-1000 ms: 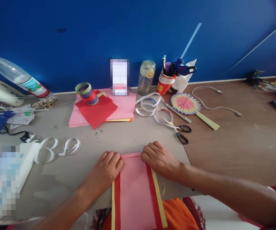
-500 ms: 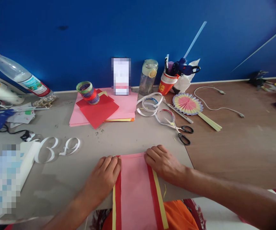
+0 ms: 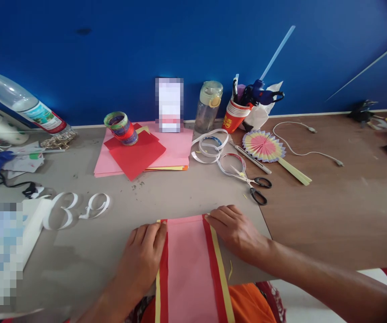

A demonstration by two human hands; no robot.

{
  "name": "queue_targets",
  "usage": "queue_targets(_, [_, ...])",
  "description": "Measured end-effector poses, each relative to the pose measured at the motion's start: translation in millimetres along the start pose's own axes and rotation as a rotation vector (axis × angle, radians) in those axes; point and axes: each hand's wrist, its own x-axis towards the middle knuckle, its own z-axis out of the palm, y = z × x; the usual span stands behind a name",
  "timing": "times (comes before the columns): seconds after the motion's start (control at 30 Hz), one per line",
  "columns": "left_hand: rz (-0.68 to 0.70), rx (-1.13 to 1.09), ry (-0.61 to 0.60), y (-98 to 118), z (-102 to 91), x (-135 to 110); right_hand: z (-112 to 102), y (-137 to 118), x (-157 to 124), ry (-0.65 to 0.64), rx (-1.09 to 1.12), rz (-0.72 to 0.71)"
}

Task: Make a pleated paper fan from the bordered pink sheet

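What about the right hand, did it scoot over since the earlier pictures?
Yes. The right hand has moved slightly right, closer to the seam between the grey and brown parts of the tabletop.

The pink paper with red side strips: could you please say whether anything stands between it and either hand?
Nothing visible does; the left hand and right hand touch the pink paper near its far corners.

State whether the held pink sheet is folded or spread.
Mostly spread: the pink sheet shows its broad face between the left hand and right hand; its near end is unseen.
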Motion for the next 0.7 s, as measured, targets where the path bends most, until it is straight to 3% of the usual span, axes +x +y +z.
queue_targets(0.2, [-0.073,0.004,-0.017,8.1,2.0,-2.5,1.1,-4.4,0.1,-0.01,-0.072,0.032])
queue_targets(0.5, [-0.15,-0.09,-0.186,9.2,-7.0,-1.7,-3.7,-7.1,0.5,-0.04,-0.159,0.016])
queue_targets(0.7, [-0.147,-0.146,-0.132,5.6,-1.5,-7.3,-3.3,-3.2,-1.8,-0.005,-0.091,0.016])
